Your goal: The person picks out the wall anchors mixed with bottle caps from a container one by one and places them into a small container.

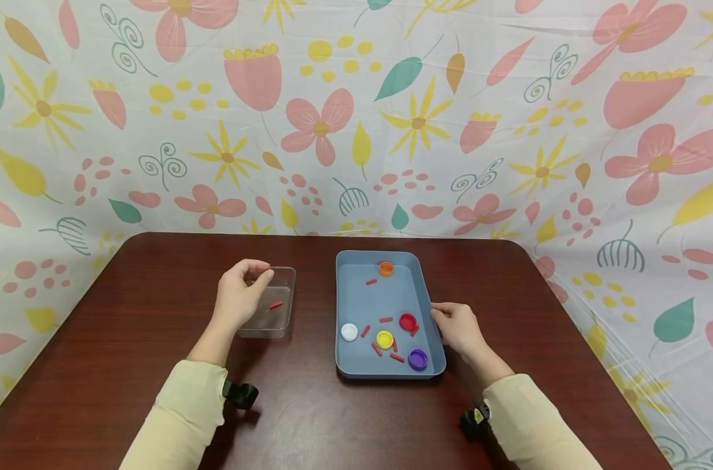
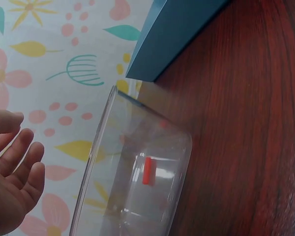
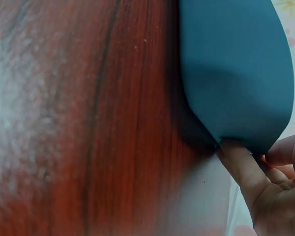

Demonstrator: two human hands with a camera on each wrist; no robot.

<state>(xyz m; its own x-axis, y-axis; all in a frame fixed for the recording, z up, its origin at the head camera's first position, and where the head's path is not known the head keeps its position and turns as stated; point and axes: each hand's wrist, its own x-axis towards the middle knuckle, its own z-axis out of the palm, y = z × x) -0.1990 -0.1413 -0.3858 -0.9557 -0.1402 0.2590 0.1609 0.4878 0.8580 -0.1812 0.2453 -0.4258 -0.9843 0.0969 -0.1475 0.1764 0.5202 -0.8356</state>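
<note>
My left hand [image 1: 241,294] hovers over a clear plastic box [image 1: 281,326], thumb and index finger near each other above its far rim. In the left wrist view its fingers [image 2: 20,164] are loosely bent with nothing visible between them. One short red stick [image 2: 147,170] lies inside the box. To the right, my right hand [image 1: 458,329] grips the right edge of a blue-grey tray [image 1: 356,287], fingers against its outer wall [image 3: 236,93]. In the tray lie several red sticks [image 1: 396,358] and an orange [image 1: 386,268], red [image 1: 408,321], white [image 1: 349,332], yellow [image 1: 384,339] and purple bottle cap [image 1: 417,360].
Box and tray stand apart on a dark brown wooden table [image 1: 309,418], the box left of the tray. A cloth with a floral print [image 1: 356,130] hangs right behind the table's far edge. Each wrist wears a black camera strap.
</note>
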